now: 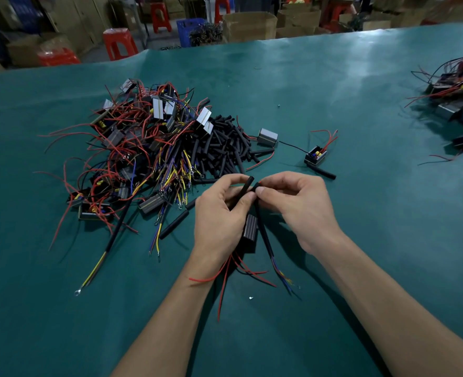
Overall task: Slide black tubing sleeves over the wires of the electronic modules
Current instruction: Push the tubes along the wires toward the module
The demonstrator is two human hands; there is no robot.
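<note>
Head view shows a teal, faintly creased table cover (333, 85) on which the work is laid out. A short black tubing sleeve (241, 194), matte and round, is pinched between the thumb and fingers of the left hand (219, 213), tilted with its open end uppermost. The right hand (298, 202) is curled, its thumb and forefinger pinching the tip of a wire bundle already in a long black sleeve (264, 235), right beside the sleeve's open end. A ribbed, box-shaped grey module (250, 231) is held low between the two hands, with thin red wires (225, 273) trailing from it toward the near edge, and blue and yellow strands are seen at the long sleeve's lower end. Toward the far left of the surface a tangled heap of modules (143, 142) with red, yellow and blue leads is piled, and loose black sleeves (225, 145) are stacked against its right side. A single module (315, 155) is set apart beyond the hands. Another heap (459, 104) is seen at the right edge. Open cardboard boxes (249, 25) and a blue crate (191, 31) holding dark wires are seen past the far edge.
</note>
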